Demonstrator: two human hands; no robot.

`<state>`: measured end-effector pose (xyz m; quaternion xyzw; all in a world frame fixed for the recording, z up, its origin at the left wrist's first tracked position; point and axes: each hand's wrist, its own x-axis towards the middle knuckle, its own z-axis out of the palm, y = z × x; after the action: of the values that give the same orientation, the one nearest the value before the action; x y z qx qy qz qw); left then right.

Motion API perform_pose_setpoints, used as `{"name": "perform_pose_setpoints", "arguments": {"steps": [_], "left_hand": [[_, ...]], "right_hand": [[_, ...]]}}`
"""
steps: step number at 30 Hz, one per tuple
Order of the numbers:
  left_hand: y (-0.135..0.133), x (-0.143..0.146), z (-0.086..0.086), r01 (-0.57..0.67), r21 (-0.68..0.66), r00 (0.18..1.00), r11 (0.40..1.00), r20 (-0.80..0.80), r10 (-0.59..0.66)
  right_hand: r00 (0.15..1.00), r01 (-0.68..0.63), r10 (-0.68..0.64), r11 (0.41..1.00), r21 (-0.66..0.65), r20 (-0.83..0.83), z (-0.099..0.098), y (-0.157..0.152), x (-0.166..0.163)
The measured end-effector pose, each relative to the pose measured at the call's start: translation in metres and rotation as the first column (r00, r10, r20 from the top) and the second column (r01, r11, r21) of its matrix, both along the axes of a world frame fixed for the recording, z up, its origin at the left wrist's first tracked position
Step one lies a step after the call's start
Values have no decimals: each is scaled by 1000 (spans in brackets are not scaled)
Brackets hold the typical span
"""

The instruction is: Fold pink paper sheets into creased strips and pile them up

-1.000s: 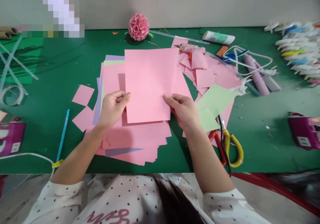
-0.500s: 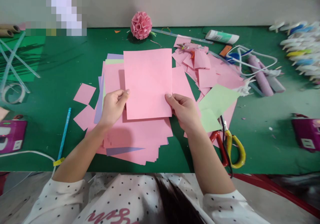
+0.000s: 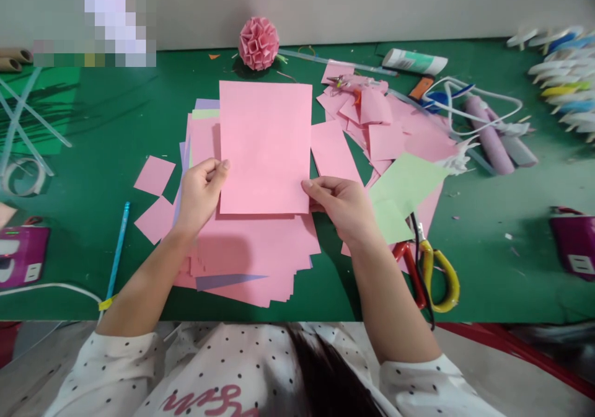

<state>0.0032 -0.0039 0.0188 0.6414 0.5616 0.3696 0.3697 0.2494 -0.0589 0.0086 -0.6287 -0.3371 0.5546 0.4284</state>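
Note:
A pink sheet of paper [image 3: 264,147] is held up between both hands, above a loose stack of pink paper [image 3: 260,250] with some purple and green edges showing. My left hand [image 3: 202,188] pinches the sheet's left edge, thumb on top. At the lower right edge my right hand [image 3: 341,206] pinches it the same way. The fingers under the sheet are partly hidden. Two small pink paper squares [image 3: 155,176] lie left of the stack.
A pink folded-paper ball [image 3: 259,44] stands at the back. Right of the stack are pink paper pieces [image 3: 388,138], green paper [image 3: 404,184] and scissors [image 3: 439,280]. A blue pencil [image 3: 119,250] lies at left, near a tape roll [image 3: 23,177] and a purple box [image 3: 23,253].
Both hands have shifted the pink sheet slightly left and away from me. The sheet now lies straighter, and the grips stay on its sides. The whole view has shifted a little.

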Motion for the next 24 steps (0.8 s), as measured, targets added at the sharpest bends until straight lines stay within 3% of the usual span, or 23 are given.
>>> {"name": "perform_pose_setpoints", "arguments": {"steps": [6,13,24], "left_hand": [[1,1,-7,-30,-5,999,1000,22,30],[8,-6,-13,-63,74,998,995,7,63],[7,-5,-10,-108,207,993,972,-31,117]], "right_hand": [[997,56,-62,992,113,52,7,-1,-5],[993,-116,116,993,2,1,16,-5,-6],[996,-85,85,994,73,2,11,-4,-6]]}}
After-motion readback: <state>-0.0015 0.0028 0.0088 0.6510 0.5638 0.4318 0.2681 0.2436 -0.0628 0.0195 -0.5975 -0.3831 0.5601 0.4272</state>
